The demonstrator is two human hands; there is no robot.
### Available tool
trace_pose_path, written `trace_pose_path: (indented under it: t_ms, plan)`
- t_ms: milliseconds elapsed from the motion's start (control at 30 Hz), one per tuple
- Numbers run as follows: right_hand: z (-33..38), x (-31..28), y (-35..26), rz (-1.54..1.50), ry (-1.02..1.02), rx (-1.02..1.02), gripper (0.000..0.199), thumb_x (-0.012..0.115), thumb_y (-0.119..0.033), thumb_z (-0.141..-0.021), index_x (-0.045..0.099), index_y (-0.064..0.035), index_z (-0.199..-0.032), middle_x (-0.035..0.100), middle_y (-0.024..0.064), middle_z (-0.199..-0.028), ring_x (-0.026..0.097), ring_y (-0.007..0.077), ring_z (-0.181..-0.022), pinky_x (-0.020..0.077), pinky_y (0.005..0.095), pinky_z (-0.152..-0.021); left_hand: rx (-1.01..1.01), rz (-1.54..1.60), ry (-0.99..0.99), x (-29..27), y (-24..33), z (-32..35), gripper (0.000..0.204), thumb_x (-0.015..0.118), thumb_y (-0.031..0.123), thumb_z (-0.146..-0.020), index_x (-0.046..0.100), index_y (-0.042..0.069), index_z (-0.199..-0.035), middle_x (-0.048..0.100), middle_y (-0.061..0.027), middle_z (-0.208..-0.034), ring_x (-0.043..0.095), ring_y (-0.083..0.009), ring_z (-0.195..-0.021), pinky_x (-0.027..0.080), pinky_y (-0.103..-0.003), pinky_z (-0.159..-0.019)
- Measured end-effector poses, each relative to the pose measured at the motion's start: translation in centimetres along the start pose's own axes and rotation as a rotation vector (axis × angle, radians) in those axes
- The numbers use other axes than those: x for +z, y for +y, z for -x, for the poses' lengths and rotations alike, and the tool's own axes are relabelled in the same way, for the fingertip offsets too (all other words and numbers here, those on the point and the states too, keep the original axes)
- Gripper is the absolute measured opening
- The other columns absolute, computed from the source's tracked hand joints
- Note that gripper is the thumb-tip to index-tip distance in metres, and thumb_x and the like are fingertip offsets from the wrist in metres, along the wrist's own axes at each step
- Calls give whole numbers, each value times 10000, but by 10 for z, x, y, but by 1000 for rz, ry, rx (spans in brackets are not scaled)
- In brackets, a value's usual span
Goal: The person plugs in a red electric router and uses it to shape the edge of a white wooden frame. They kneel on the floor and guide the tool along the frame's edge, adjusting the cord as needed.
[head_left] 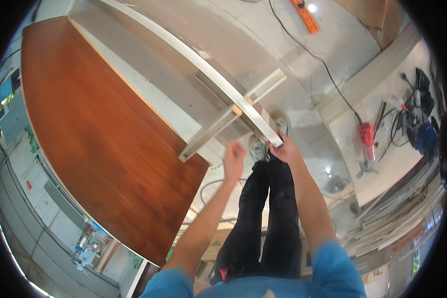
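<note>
Toward three o'clock, grips in right hand [286, 150] a white strip [211, 73] reaching to eleven; cannot tell blurred left hand [234, 156] open from closed; may tip it through holding one end alone.

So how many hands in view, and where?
2: the left hand, just right of the brown panel; the right hand, gripping the near end of the long white strip.

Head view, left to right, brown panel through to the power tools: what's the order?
Reddish-brown wooden panel → left hand → right hand gripping the white-edged board → red corded power tool → dark-blue power tool.
</note>
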State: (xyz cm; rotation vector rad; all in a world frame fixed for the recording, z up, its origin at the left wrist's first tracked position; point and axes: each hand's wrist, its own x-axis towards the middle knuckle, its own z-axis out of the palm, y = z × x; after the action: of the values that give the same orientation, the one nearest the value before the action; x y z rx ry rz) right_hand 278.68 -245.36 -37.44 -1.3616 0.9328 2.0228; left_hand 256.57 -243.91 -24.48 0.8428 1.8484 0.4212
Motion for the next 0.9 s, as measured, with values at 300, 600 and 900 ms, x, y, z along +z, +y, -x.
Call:
trace_pose_path:
  t_ms: [300, 600, 900]
  plan:
    - [62, -24, 3, 940, 287, -84, 517, 588, -553, -1000, 605, -49, -1113, 681, 125, -765, 674, 228, -571, 592, 400, -523, -133, -732, -457, -31, -15, 250, 705, 740, 403, -874, 455, 104, -1445, 442, -188, -1510, 503, -467, -1318, 488, -586, -1027]
    - [148, -22, 75, 2196, 402, -187, 766, 628, -551, -880, 509, -29, -1428, 591, 285, -1379, 572, 480, -1288, 486, 561, -1052, -377, -863, -611, 3, -5, 251, 910, 798, 455, -820, 355, 152, -1554, 247, -238, -1622, 433, -549, -1366, 477, -580, -1062]
    - [176, -42, 141, 2431, 511, -229, 577, 737, -260, -848, 509, -34, -1327, 477, 241, -1386, 509, 479, -1275, 561, 534, -962, -389, -802, -551, 10, -12, 258, 761, 751, 381, -867, 405, 139, -1501, 309, -205, -1600, 413, -559, -1388, 510, -594, -990]
